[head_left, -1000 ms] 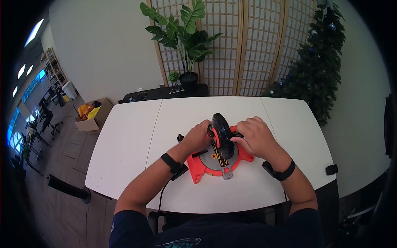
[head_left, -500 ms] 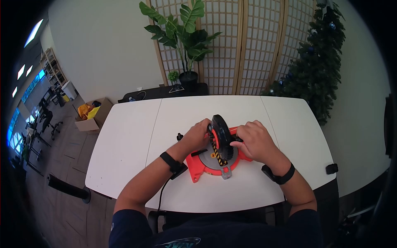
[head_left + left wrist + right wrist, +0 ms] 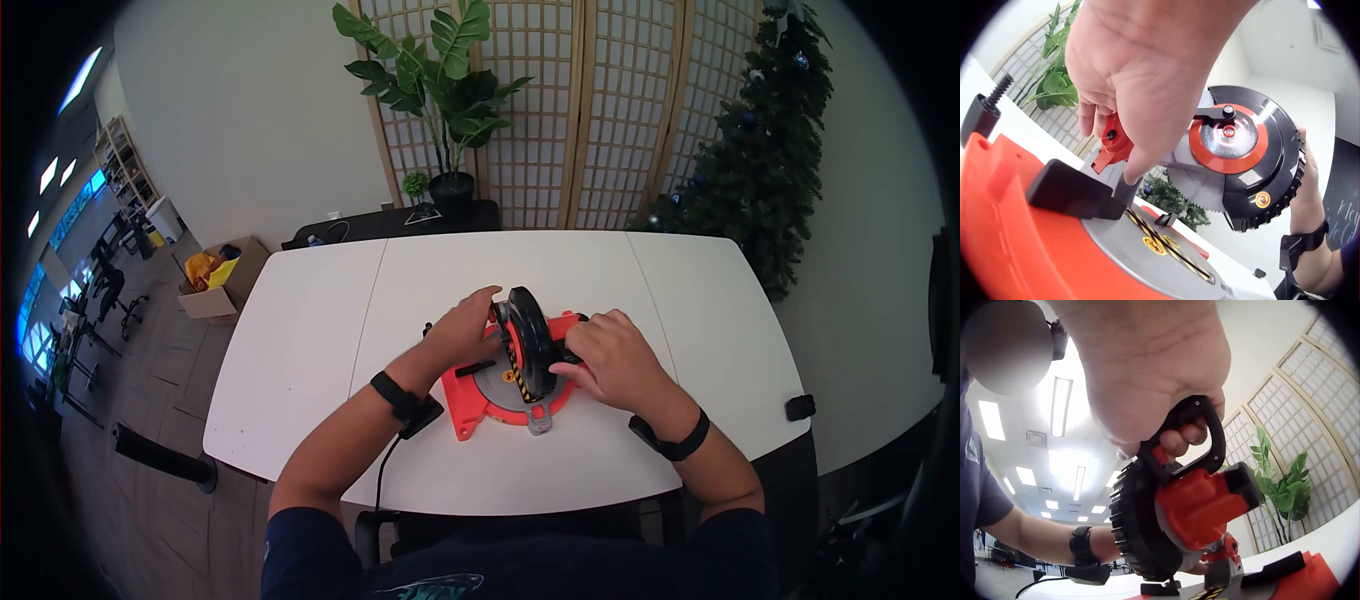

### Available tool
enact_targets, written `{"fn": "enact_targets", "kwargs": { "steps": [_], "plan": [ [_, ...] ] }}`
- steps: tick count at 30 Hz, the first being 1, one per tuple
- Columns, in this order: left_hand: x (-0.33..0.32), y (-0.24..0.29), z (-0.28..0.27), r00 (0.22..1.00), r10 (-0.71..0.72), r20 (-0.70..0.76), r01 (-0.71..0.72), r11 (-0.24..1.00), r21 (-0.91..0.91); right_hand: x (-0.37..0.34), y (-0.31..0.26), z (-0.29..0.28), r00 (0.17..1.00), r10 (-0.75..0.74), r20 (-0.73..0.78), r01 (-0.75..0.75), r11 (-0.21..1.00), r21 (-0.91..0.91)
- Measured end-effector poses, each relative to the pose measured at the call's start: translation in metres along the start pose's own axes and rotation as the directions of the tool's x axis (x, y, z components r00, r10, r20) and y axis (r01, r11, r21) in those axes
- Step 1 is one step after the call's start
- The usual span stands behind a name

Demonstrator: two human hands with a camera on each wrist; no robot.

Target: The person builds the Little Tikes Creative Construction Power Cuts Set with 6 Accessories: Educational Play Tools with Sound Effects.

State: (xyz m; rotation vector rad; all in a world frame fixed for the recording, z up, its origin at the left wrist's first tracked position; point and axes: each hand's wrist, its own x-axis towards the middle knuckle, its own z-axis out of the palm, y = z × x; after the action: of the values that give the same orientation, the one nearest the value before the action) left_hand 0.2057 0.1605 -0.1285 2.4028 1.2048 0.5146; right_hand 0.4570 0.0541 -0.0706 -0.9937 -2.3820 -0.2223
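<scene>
A miter saw with an orange-red base [image 3: 463, 410], a grey round turntable [image 3: 1110, 244] and a black blade guard [image 3: 535, 330] stands on the white table. My left hand [image 3: 465, 330] holds the red bracket [image 3: 1113, 147] behind the turntable, thumb on the near side and fingers curled behind. My right hand [image 3: 620, 360] grips the black loop handle [image 3: 1215, 437], its fingers passing through the loop. The toothed blade [image 3: 1197, 190] hangs above the turntable's yellow-and-black striped slot [image 3: 1169, 247]. Beside the base rises a black threaded knob [image 3: 985, 112].
The white table [image 3: 300, 350] extends on both sides of the saw. A small black object [image 3: 800, 407] lies at its right edge. Behind stand a potted plant [image 3: 450, 190], a folding screen [image 3: 545, 110] and a decorated tree [image 3: 755, 170]. An open cardboard box [image 3: 235, 285] sits to the left.
The saw head has tipped slightly down toward the front, my right hand moving down with it on the handle. My left hand stays at the rear bracket.
</scene>
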Motion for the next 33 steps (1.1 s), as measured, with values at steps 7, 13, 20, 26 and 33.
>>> {"fn": "enact_targets", "kwargs": {
  "steps": [7, 13, 20, 26, 33],
  "plan": [
    [-0.022, 0.005, 0.001, 0.959, -0.270, 0.090, 0.255, 0.955, 0.150, -0.014, -0.003, 0.003, 0.995, 0.001, 0.101, -0.006, 0.999, 0.044],
    [-0.047, 0.004, 0.005, 0.937, -0.216, 0.274, 0.162, 0.965, 0.205, -0.025, -0.004, 0.009, 0.985, -0.005, 0.174, -0.008, 0.998, 0.069],
    [-0.061, 0.002, 0.017, 0.954, -0.183, 0.238, 0.116, 0.955, 0.272, -0.034, -0.009, 0.014, 0.949, 0.030, 0.313, -0.053, 0.997, 0.064],
    [-0.061, 0.006, 0.017, 0.951, -0.185, 0.246, 0.096, 0.937, 0.336, -0.036, -0.010, 0.013, 0.969, 0.027, 0.245, -0.042, 0.998, 0.056],
    [-0.052, -0.002, 0.015, 0.958, -0.144, 0.249, 0.055, 0.941, 0.334, -0.023, -0.006, -0.002, 0.991, 0.009, 0.131, -0.011, 1.000, 0.019]
  ]
}}
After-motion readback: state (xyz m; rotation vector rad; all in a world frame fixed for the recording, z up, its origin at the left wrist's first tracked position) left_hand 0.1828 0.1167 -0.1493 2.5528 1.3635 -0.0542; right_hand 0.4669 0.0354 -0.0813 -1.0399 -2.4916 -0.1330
